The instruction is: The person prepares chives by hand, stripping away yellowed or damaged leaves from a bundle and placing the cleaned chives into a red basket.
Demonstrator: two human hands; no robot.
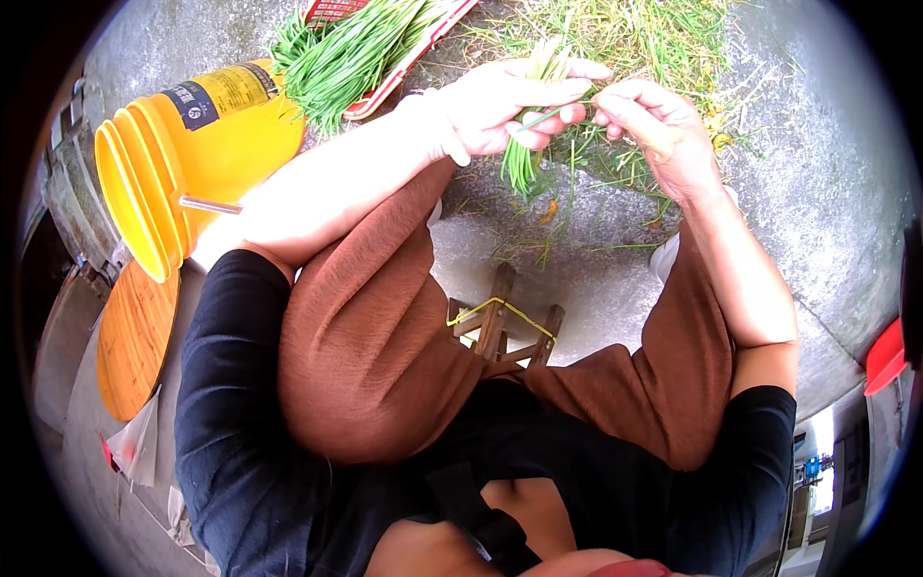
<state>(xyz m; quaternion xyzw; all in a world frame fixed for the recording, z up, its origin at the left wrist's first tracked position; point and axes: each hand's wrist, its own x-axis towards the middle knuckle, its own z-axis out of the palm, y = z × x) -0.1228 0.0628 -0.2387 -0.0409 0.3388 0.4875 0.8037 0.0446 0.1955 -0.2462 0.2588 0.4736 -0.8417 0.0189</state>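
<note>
My left hand (pixel 514 101) is closed around a small bunch of chives (pixel 520 169). The pale ends stick up above my fingers and the green tips hang below. Close beside it on the right, my right hand (pixel 659 125) pinches with thumb and forefinger at a thin chive blade that runs across from the bunch. The exact grip of those fingertips is too small to see clearly. Further left, a heap of long green chives (pixel 351 62) lies in a red plastic basket (pixel 409 60).
Loose trimmed leaves (pixel 654 43) litter the concrete ground (pixel 808 144) beyond my hands. A stack of yellow buckets (pixel 231 135) lies on its side at the left, near a round wooden board (pixel 137 337). Wooden stool legs (pixel 495 313) show between my knees. A red object (pixel 885 356) stands far right.
</note>
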